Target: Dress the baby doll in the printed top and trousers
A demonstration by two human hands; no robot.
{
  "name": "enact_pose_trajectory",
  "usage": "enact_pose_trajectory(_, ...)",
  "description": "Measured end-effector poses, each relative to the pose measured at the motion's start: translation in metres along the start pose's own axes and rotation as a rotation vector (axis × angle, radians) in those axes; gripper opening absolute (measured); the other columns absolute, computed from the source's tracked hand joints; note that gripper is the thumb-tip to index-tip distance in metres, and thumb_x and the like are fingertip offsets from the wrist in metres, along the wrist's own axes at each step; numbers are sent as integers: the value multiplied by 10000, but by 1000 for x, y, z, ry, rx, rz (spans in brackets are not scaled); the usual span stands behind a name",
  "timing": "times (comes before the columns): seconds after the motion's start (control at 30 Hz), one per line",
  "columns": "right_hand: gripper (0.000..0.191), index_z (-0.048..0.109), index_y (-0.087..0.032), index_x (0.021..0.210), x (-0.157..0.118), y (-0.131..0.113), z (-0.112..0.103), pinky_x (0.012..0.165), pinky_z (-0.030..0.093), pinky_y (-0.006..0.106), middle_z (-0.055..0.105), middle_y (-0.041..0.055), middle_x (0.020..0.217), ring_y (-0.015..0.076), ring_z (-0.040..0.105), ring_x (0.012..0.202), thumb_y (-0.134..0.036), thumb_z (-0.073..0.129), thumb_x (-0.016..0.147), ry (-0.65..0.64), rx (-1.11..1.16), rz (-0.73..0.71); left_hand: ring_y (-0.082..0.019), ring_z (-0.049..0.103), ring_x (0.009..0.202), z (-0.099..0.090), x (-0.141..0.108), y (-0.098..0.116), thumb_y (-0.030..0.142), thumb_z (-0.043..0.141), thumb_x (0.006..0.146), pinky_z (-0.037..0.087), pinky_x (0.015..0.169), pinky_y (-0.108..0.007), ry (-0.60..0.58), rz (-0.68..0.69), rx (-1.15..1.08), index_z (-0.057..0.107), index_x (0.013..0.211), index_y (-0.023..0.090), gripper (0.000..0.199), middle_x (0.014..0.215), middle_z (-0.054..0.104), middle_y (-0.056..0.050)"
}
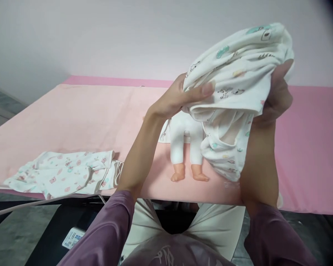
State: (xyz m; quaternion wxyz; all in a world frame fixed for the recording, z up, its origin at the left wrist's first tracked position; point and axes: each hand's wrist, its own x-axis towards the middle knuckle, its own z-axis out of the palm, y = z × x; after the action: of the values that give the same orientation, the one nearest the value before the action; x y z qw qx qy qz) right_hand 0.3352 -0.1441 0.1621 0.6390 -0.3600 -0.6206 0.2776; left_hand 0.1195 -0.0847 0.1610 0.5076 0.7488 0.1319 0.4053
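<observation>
A white printed baby garment [233,85] is raised above the table, bunched at its top, with one part hanging down. My left hand [187,92] grips its left edge, thumb on the front of the cloth. At the garment's right side my right hand [279,92] holds it, fingers partly hidden by the fabric. Behind and below lies a doll [185,136] on its back in a white outfit, bare feet toward me. The garment and my left hand cover the doll's head and most of its upper body.
A folded printed garment [63,173] lies at the front left of the pink table [100,114]. A pale cable [44,201] runs along the front edge there. A wall [113,37] stands behind the table. My legs are beneath the front edge.
</observation>
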Motion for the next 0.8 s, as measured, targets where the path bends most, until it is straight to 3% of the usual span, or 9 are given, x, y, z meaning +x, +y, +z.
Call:
enact_pose_trajectory(0.1,505,765,-290,1072,-3,-7,8,1214,537,475,739,51,1354,347,487,1558,-747,751,857,-54,128,-23,-298,704,1237,3,0,0,673,863,783,591,1055,-415,-81,114,-64,738,1229,202,660,1199,753,-67)
enact_pose_trajectory(0.2,477,763,-231,1061,6,-7,-3,1119,591,451,759,88,1332,357,615,1425,-644,846,836,-230,162,60,-285,652,1364,7,-1,4,657,696,953,572,1066,-384,35,79,-18,737,1208,227,501,1205,733,-27)
enact_pose_trajectory(0.37,593,749,-184,1070,52,-3,-31,945,614,354,778,76,1296,313,704,1247,-490,1019,639,-615,32,214,-256,724,1114,2,-3,15,690,649,986,609,902,-348,64,-87,42,739,1208,201,544,1142,775,-70)
enact_pose_trajectory(0.47,564,744,-152,1055,67,-6,-28,878,610,334,812,80,1175,268,746,1101,-458,1009,662,-737,-23,270,-293,730,1135,-1,-12,24,631,794,897,607,968,-402,26,-155,107,752,1202,196,533,1114,785,-82)
enact_pose_trajectory(0.6,484,748,-148,1023,54,-6,-15,831,606,313,820,47,1044,218,763,971,-456,971,723,-782,-101,377,-368,706,1262,0,-38,25,525,939,743,570,1092,-497,6,-199,120,747,1258,202,637,1165,789,-99)
enact_pose_trajectory(0.8,424,774,-236,850,10,-3,-11,685,635,345,756,-16,768,264,762,814,-421,1039,576,-840,-228,437,-349,673,1334,19,-88,13,505,867,816,549,1140,-473,108,-287,163,739,1346,224,613,1316,775,-102)
